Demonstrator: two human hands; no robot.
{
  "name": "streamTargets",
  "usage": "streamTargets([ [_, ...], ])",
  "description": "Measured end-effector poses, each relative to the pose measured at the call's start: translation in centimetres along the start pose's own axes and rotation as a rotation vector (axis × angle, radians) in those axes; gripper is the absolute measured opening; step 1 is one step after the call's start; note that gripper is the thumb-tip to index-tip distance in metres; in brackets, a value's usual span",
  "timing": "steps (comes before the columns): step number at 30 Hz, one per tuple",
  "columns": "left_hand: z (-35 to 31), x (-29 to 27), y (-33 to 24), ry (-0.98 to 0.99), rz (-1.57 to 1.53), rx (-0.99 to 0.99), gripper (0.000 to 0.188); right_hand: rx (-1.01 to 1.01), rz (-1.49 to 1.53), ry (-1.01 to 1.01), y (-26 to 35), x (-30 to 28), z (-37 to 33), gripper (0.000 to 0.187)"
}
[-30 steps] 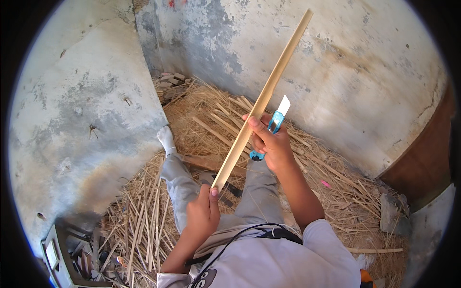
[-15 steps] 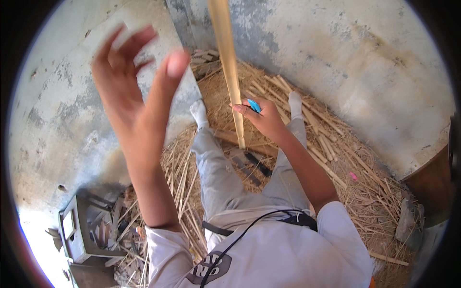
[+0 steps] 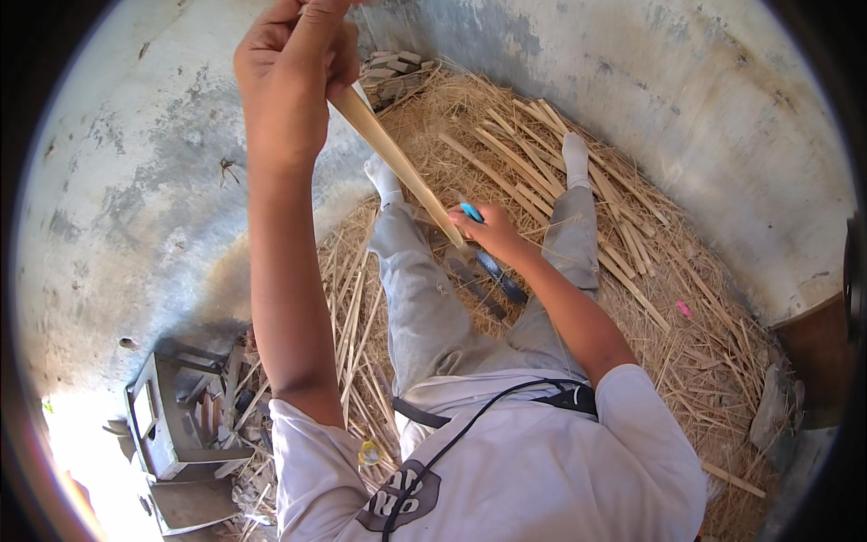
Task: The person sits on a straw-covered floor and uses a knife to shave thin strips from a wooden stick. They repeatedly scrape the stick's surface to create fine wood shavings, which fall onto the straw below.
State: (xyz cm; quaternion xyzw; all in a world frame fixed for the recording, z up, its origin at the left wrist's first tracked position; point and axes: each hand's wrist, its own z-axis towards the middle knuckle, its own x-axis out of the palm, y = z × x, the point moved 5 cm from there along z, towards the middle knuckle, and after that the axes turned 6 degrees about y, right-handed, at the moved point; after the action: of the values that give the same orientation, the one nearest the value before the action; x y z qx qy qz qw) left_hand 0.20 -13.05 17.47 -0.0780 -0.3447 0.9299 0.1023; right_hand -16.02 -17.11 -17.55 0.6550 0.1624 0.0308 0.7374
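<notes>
On my far left there is a pale wall (image 3: pixel 117 226) with grey patches. Low down beside it sits a broken grey frame (image 3: pixel 164 452), with bits of scrap in it.

Next comes my left hand (image 3: pixel 293 77), held up high near the top edge. It is closed, with my thumb and bent fingers pinching the upper part of a long yellow-brown strip (image 3: pixel 393 149). I can't see the strip's top end.

The strip slants down to the right, in front of me, and its low end is over the gap between my legs. Behind it I see my left foot in a white sock (image 3: pixel 383 176) and, further back, a small heap of bricks (image 3: pixel 394 70).

My right hand (image 3: pixel 492 233) is at the low end of the strip. My fingers are curled shut around a blue cutter (image 3: pixel 471 212), and most of it is hidden. My fingertips seem to touch the strip, but I can't tell how tightly. A dark bar (image 3: pixel 502 276) lies just below that hand.

More to the right, loose sticks (image 3: pixel 515 158) lie on straw (image 3: pixel 713 370), with a small pink thing (image 3: pixel 684 308) and a grey block (image 3: pixel 771 406).
</notes>
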Motion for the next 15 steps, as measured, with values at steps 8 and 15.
streamTargets([
  [8, -0.2, 0.2, 2.5, -0.102, -0.169, -0.058, 0.023, 0.528, -0.137, -0.063, -22.2, -1.8, -4.2, 0.040],
  [15, -0.3, 0.4, 6.0, -0.027, -0.260, -0.215, 0.045, 0.674, -0.811, 0.071, -26.6, -1.7, -5.6, 0.046],
])
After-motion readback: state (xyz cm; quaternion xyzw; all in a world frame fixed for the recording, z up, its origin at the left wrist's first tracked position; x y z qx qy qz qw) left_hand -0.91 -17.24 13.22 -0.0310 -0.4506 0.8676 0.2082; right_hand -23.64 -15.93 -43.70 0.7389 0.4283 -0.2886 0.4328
